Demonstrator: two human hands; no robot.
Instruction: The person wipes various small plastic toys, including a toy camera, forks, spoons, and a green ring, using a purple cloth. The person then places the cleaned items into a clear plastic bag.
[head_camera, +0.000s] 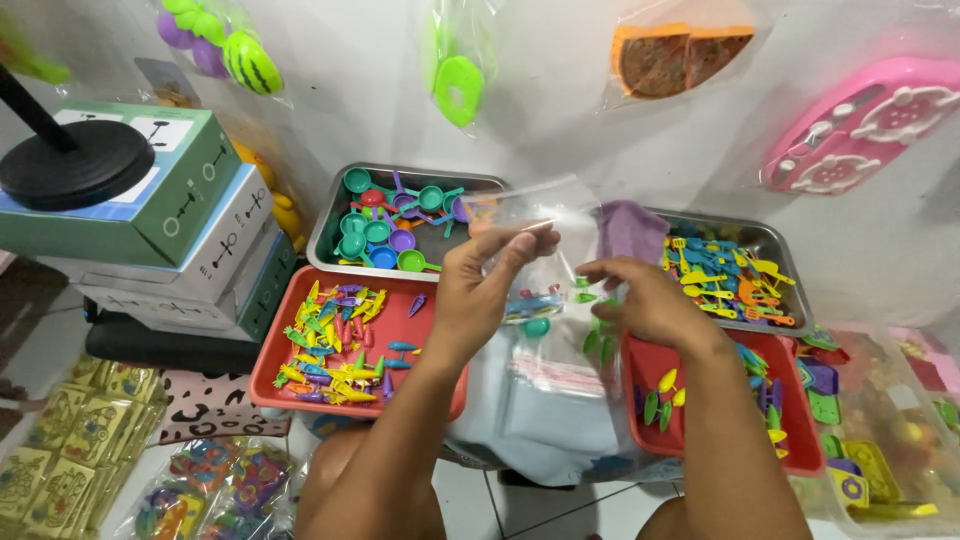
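My left hand (480, 285) pinches the top edge of a small clear plastic bag (545, 250) and holds it up. My right hand (640, 300) grips the bag's other side. Small coloured toy pieces, one teal, lie in the bag's bottom. A stack of clear bags (545, 400) rests under my hands. To the left stands a red tray (275, 375) with many tiny coloured toy pieces. Another red tray (800, 455) with green and yellow pieces sits under my right forearm.
A metal tray (325, 225) holds small toy pans; a second metal tray (775, 245) holds toy utensils. Stacked boxes (170, 215) with a black stand stand at the left. Packed toys hang on the wall, and more packs lie on the floor (200, 480).
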